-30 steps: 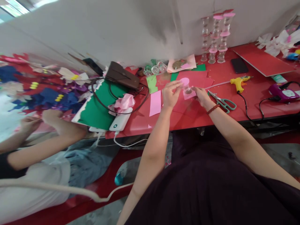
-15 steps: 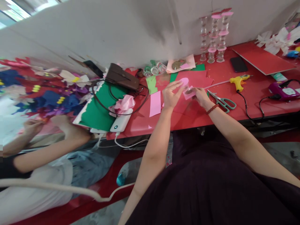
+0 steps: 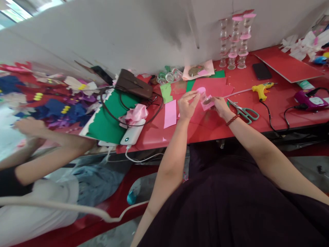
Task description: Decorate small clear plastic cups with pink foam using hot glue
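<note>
Over the red table, my left hand (image 3: 188, 104) grips a small clear plastic cup (image 3: 202, 95) with a pink disc (image 3: 201, 90) on its upper end. My right hand (image 3: 220, 104) pinches the edge of a pink paper piece (image 3: 206, 103) that lies against the cup's other end. Below both hands are red paper sheets (image 3: 210, 84). Scissors (image 3: 243, 111) with grey-green handles rest just right of my right hand. Farther right lies a yellow glue gun (image 3: 261, 90) with a glue stick in its back.
Stacked clear cups (image 3: 235, 41) stand by the wall. A black phone (image 3: 261, 71) and red board (image 3: 288, 63) lie at the right. Left are a pink strip (image 3: 170, 114), white power bank (image 3: 133, 133) and brown bag (image 3: 135, 84). A co-worker's arms (image 3: 51, 140) are at far left.
The co-worker's hands at the far left have moved left and up. My own hands and the cup are nearly where they were.
</note>
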`<control>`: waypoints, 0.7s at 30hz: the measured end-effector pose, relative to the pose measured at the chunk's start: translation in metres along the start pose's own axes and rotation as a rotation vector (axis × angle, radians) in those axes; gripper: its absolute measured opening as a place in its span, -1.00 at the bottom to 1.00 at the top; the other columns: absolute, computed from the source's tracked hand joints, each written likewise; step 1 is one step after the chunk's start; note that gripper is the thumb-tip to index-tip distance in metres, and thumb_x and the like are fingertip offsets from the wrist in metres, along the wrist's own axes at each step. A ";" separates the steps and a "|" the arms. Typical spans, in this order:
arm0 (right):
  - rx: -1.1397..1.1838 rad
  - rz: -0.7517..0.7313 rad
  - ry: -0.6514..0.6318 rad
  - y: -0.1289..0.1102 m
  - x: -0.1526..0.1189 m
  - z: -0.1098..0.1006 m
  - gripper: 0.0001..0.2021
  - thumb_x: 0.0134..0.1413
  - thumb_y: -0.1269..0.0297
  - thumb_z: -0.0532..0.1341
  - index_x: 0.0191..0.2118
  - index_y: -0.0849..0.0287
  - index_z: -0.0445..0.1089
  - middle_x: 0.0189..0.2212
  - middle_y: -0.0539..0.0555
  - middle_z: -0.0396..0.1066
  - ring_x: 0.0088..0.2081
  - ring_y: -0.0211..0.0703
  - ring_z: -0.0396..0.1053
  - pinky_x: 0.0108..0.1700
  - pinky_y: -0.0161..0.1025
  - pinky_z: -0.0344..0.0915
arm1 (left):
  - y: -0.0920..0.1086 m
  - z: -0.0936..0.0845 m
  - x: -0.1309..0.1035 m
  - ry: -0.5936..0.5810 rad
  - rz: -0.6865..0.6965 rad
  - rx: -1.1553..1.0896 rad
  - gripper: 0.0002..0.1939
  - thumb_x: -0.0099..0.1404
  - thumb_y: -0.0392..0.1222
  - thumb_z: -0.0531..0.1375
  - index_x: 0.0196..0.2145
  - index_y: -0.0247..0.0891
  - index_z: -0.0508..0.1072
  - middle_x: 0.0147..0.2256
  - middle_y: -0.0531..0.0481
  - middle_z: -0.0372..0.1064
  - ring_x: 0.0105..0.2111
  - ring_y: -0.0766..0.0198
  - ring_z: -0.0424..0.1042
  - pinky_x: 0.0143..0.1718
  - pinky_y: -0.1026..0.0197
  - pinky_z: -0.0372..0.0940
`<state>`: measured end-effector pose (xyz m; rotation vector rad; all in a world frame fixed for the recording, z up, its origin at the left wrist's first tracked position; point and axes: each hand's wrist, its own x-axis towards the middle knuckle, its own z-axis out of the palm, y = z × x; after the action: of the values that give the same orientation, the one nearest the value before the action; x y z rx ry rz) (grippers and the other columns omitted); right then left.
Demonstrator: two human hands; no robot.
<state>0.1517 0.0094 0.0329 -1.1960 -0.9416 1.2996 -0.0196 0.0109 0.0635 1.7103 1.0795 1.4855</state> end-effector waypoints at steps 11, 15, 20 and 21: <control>0.012 -0.004 -0.028 0.003 0.002 -0.002 -0.68 0.30 0.33 0.19 -0.50 0.18 0.50 -0.42 0.13 0.60 -0.42 -0.25 0.43 -0.41 -0.36 0.29 | 0.000 -0.003 -0.005 -0.024 0.104 0.128 -0.93 0.31 -0.10 0.41 -0.23 -0.03 0.72 -0.07 0.00 0.69 0.09 0.10 0.59 0.42 -0.06 0.27; 0.022 0.007 -0.011 0.001 0.001 0.000 -0.63 0.34 0.35 0.17 -0.54 0.20 0.46 -0.42 0.14 0.59 -0.45 -0.27 0.42 -0.41 -0.37 0.28 | -0.007 -0.003 -0.005 -0.016 0.236 0.272 -0.82 0.40 -0.01 0.34 -0.17 -0.09 0.71 -0.05 -0.04 0.69 0.05 0.11 0.63 0.33 -0.07 0.39; 0.007 0.017 -0.027 -0.004 -0.003 0.001 -0.63 0.36 0.38 0.14 -0.49 0.22 0.50 -0.37 0.17 0.63 -0.43 -0.26 0.45 -0.36 -0.36 0.33 | -0.026 0.005 -0.006 0.146 0.300 0.343 -0.68 0.48 0.11 0.23 -0.19 -0.11 0.70 -0.12 -0.06 0.70 -0.07 0.17 0.67 0.10 0.04 0.55; -0.013 0.020 -0.037 -0.004 -0.003 0.001 -0.63 0.37 0.38 0.13 -0.48 0.22 0.51 -0.35 0.17 0.64 -0.42 -0.25 0.46 -0.34 -0.35 0.35 | -0.030 0.007 -0.006 0.185 0.277 0.322 -0.68 0.47 0.12 0.24 -0.20 -0.12 0.69 -0.11 -0.08 0.69 -0.07 0.17 0.67 0.09 0.04 0.55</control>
<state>0.1515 0.0067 0.0372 -1.1976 -0.9682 1.3376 -0.0182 0.0198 0.0334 2.0429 1.2749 1.7430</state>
